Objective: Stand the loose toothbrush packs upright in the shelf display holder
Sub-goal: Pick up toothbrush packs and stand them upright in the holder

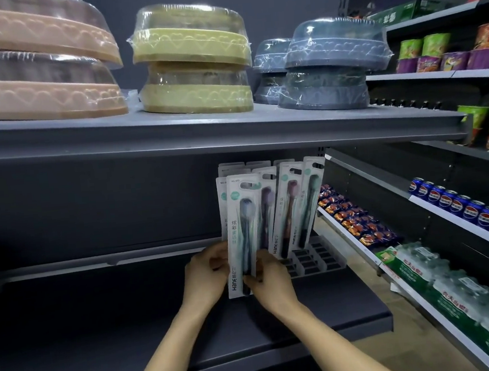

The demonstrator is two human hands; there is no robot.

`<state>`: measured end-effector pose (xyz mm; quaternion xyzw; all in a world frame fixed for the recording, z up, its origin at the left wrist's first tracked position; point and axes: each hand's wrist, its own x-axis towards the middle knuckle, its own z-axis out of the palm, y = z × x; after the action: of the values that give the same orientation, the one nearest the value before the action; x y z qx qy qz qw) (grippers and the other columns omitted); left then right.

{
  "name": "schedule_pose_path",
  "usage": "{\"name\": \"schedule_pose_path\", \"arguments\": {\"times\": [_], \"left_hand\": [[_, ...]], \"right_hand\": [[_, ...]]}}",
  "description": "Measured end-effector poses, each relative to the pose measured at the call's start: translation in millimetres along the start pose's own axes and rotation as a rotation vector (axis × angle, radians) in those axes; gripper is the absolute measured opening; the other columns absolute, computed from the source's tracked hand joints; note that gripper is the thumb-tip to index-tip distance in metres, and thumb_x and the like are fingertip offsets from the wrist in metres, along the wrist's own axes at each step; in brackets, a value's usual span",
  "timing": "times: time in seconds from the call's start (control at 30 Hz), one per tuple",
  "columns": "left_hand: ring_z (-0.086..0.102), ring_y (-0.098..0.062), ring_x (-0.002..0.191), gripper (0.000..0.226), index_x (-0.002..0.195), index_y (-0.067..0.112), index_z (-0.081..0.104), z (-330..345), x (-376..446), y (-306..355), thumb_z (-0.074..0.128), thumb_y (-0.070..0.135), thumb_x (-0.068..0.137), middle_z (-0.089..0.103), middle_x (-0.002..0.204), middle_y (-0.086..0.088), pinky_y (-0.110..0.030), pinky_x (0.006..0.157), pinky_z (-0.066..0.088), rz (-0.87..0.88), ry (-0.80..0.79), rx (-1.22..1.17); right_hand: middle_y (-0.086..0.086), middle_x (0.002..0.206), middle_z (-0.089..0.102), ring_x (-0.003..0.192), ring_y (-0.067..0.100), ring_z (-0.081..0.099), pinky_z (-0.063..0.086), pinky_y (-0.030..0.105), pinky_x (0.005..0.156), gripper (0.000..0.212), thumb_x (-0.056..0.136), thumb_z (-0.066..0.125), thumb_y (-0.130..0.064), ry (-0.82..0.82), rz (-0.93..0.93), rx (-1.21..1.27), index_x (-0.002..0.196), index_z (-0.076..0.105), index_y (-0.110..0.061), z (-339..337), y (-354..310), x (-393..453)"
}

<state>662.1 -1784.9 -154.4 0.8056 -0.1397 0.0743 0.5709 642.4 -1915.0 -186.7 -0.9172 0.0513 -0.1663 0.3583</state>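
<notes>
Several white toothbrush packs (pixel 291 208) stand upright in a clear slotted display holder (pixel 318 260) on the dark lower shelf (pixel 102 331). The frontmost pack (pixel 243 232), with a dark blue-grey brush, is upright at the holder's left front. My left hand (pixel 206 273) grips its lower left edge, and my right hand (pixel 270 277) pinches its lower right edge. The pack's bottom end sits between my two hands, just above the shelf surface. Another pack stands right behind it, mostly hidden.
The shelf above (pixel 203 132) carries wrapped stacks of pink, yellow and blue-grey basins close over the pack tops. To the right stand shelves with snack packets (pixel 355 217), blue cans (pixel 470 210), bottled water cases (pixel 453 291) and cup noodles.
</notes>
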Motion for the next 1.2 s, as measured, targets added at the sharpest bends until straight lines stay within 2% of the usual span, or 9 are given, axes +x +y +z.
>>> {"name": "schedule_pose_path", "arguments": {"times": [0.13, 0.27, 0.5, 0.63, 0.8, 1.0, 1.1, 1.2], "left_hand": [[0.059, 0.006, 0.077, 0.036, 0.097, 0.021, 0.067, -1.7, -1.5, -0.9, 0.056, -0.008, 0.078, 0.063, 0.077, 0.018, -0.003, 0.071, 0.048, 0.008, 0.016, -0.008], [0.061, 0.004, 0.080, 0.037, 0.098, 0.020, 0.068, 0.0, 0.2, -7.2, 0.055, -0.008, 0.078, 0.065, 0.079, 0.018, 0.003, 0.067, 0.045, -0.001, 0.025, -0.014], [0.062, 0.001, 0.080, 0.035, 0.096, 0.022, 0.067, 1.2, 1.4, -11.8, 0.056, -0.007, 0.078, 0.063, 0.079, 0.019, 0.000, 0.068, 0.045, -0.002, 0.009, -0.002], [0.062, 0.003, 0.078, 0.034, 0.095, 0.019, 0.069, 1.7, 2.6, -15.1, 0.056, -0.007, 0.078, 0.063, 0.078, 0.021, 0.004, 0.067, 0.043, -0.001, 0.019, 0.020], [0.061, 0.007, 0.078, 0.037, 0.084, 0.030, 0.065, 1.1, 2.5, -13.4, 0.057, -0.006, 0.077, 0.063, 0.077, 0.022, 0.005, 0.064, 0.042, 0.000, 0.014, 0.024], [0.057, 0.009, 0.075, 0.030, 0.091, 0.021, 0.068, 0.8, 1.0, -11.6, 0.057, -0.005, 0.079, 0.061, 0.076, 0.023, 0.007, 0.062, 0.040, -0.004, 0.019, 0.047], [0.060, 0.003, 0.076, 0.031, 0.090, 0.023, 0.068, 0.8, 0.5, -10.3, 0.057, -0.004, 0.079, 0.061, 0.077, 0.023, 0.005, 0.062, 0.042, -0.009, 0.016, 0.050], [0.059, 0.005, 0.075, 0.030, 0.086, 0.026, 0.065, 0.1, -0.1, -9.1, 0.058, -0.002, 0.079, 0.061, 0.076, 0.023, 0.004, 0.062, 0.042, -0.018, 0.011, 0.057]], "right_hand": [[0.011, 0.104, 0.062, 0.096, 0.026, 0.058, 0.048, 0.030, 0.075, 0.029, 0.081, 0.061, -0.012, 0.008, -0.031, -0.018, 0.108, 0.053, -0.007, 2.7, 0.8, 0.2], [0.010, 0.103, 0.063, 0.095, 0.026, 0.059, 0.046, 0.029, 0.071, 0.028, 0.082, 0.062, -0.013, 0.009, -0.024, -0.034, 0.107, 0.052, -0.007, 4.4, 1.4, -1.2], [0.009, 0.106, 0.061, 0.099, 0.025, 0.058, 0.040, 0.024, 0.070, 0.028, 0.083, 0.060, -0.013, 0.007, -0.018, -0.046, 0.109, 0.052, -0.008, 5.7, 2.7, -2.6], [0.009, 0.108, 0.060, 0.100, 0.024, 0.057, 0.037, 0.023, 0.069, 0.029, 0.085, 0.059, -0.014, -0.004, -0.021, -0.061, 0.112, 0.051, -0.008, 6.3, 4.3, -2.2], [0.010, 0.111, 0.059, 0.103, 0.025, 0.056, 0.040, 0.024, 0.073, 0.032, 0.085, 0.058, -0.014, -0.020, -0.013, -0.073, 0.115, 0.050, -0.008, 6.9, 4.7, -1.1], [0.008, 0.115, 0.058, 0.106, 0.024, 0.055, 0.042, 0.025, 0.076, 0.032, 0.086, 0.057, -0.017, -0.026, -0.022, -0.077, 0.116, 0.050, -0.010, 6.9, 5.4, -2.0], [0.008, 0.115, 0.057, 0.106, 0.025, 0.054, 0.044, 0.029, 0.080, 0.033, 0.086, 0.057, -0.019, -0.030, -0.014, -0.079, 0.118, 0.049, -0.010, 6.6, 5.1, -2.7], [0.008, 0.111, 0.059, 0.104, 0.025, 0.056, 0.047, 0.031, 0.079, 0.033, 0.086, 0.057, -0.020, -0.034, -0.005, -0.070, 0.116, 0.049, -0.010, 6.3, 5.2, -3.4]]}}
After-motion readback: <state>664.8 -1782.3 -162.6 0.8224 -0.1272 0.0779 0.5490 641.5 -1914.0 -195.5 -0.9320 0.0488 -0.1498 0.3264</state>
